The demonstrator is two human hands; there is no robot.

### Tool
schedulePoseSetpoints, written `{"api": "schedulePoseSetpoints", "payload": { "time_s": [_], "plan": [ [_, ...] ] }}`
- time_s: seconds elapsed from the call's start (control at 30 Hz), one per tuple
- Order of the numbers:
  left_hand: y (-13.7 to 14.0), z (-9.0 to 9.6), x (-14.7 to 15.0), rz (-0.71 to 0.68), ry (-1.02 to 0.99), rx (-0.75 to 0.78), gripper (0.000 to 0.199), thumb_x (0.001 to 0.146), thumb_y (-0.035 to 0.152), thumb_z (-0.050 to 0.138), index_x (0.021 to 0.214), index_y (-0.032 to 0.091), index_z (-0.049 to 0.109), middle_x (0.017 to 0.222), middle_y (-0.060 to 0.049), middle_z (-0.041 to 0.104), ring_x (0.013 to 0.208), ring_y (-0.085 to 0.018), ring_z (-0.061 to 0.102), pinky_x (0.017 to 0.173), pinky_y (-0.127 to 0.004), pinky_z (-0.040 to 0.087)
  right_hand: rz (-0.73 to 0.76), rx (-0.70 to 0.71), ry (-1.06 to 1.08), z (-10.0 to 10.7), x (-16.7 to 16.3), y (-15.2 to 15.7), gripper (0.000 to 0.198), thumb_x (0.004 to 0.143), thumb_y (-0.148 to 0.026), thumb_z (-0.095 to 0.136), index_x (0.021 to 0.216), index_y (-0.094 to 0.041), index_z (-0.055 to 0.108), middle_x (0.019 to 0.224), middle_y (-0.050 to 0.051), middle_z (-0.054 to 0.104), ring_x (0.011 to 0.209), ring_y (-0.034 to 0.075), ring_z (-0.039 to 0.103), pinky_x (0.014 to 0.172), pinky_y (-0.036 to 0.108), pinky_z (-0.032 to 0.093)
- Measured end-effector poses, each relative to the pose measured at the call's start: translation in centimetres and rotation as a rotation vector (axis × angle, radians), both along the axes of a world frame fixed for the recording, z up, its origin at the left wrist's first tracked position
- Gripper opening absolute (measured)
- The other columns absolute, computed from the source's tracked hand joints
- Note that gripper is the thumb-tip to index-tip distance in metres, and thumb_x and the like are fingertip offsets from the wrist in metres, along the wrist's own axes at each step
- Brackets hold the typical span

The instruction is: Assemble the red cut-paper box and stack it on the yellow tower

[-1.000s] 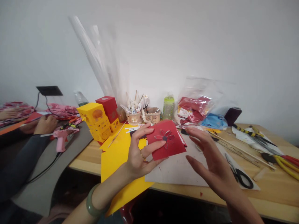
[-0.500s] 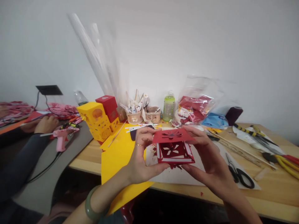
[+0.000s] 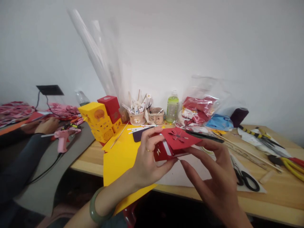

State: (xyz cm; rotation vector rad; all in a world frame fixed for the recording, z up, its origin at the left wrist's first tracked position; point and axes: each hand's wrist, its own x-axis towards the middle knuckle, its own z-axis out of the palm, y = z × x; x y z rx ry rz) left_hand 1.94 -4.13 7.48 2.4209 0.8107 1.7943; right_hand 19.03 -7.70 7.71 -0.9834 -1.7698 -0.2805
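Red paper box [image 3: 174,144] is just below frame center, held above the white sheet [image 3: 171,174]. Top flap tilted, flower-shaped cut-out facing up; white strip shows beneath its left edge. Left hand [image 3: 148,158] grips the box from the left, fingers bent along side and top, thumb under the front. Ring [image 3: 148,150] on one finger, green bangle [image 3: 93,207] on wrist, lower left. Right hand [image 3: 217,177] at the box's right side, fingers bent against the edge, thumb apart from them, its tip close to left thumb; cannot tell if it grips. Yellow sheet [image 3: 118,163] left of center, partly behind left forearm. Black-handled scissors [image 3: 250,182] lower right. Yellow boxes [image 3: 95,115] and red box [image 3: 110,107] left of center, next to each other. Baskets [image 3: 137,120], green bottle [image 3: 172,109], clear bag [image 3: 199,107] with red pieces across the middle. Far left: another person's hand [image 3: 47,125], pink glue gun [image 3: 62,141] just beside the sleeve.
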Motion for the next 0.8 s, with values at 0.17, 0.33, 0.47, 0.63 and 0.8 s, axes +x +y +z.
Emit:
{"api": "schedulePoseSetpoints", "payload": {
  "time_s": [0.17,0.33,0.47,0.63,0.8],
  "plan": [
    [-0.2,0.3,0.2,0.123,0.037,0.070,0.059,0.076,0.028,0.070,0.126,0.023,0.040,0.121,-0.012,0.042,0.117,-0.024,0.045,0.097,-0.042,0.044,0.084,-0.159,0.037,-0.1,-1.0,-0.2,0.029,0.084,-0.025,0.058,0.113,-0.029,0.055,0.118,0.007,0.047,0.110,0.026,0.043,0.093,0.044,0.038],
    [-0.5,0.0,0.3,0.150,0.089,0.148,0.055,0.079,0.029,0.065,0.128,0.023,0.039,0.124,-0.013,0.042,0.116,-0.027,0.045,0.099,-0.046,0.042,0.218,-0.279,0.176,-0.5,-1.6,0.1,0.013,0.083,-0.020,0.059,0.093,-0.030,0.058,0.124,0.003,0.045,0.118,0.024,0.040,0.097,0.042,0.037],
    [-0.7,0.0,0.3,0.162,0.084,0.166,0.051,0.077,0.030,0.067,0.121,0.024,0.041,0.122,-0.013,0.042,0.113,-0.026,0.047,0.096,-0.047,0.044,0.346,-0.351,0.314,-0.4,-1.6,0.4,0.013,0.083,-0.018,0.059,0.089,-0.030,0.058,0.116,0.001,0.050,0.115,0.023,0.046,0.097,0.042,0.037],
    [-1.1,0.4,0.3,0.171,0.136,0.121,0.029,0.081,0.029,0.064,0.105,0.022,0.049,0.117,-0.011,0.045,0.115,-0.028,0.050,0.094,-0.050,0.046,0.342,-0.374,0.374,-0.6,-1.2,0.7,0.012,0.083,-0.018,0.058,0.084,-0.030,0.061,0.114,0.001,0.052,0.117,0.023,0.044,0.099,0.044,0.034],
    [-1.4,0.8,0.2,0.139,0.187,0.101,0.020,0.082,0.027,0.062,0.100,0.019,0.055,0.111,-0.011,0.054,0.120,-0.032,0.050,0.096,-0.055,0.043,0.342,-0.380,0.399,-0.7,-1.0,0.9,0.012,0.083,-0.019,0.058,0.081,-0.030,0.063,0.113,0.001,0.053,0.115,0.023,0.046,0.098,0.044,0.034]
  ]
}}
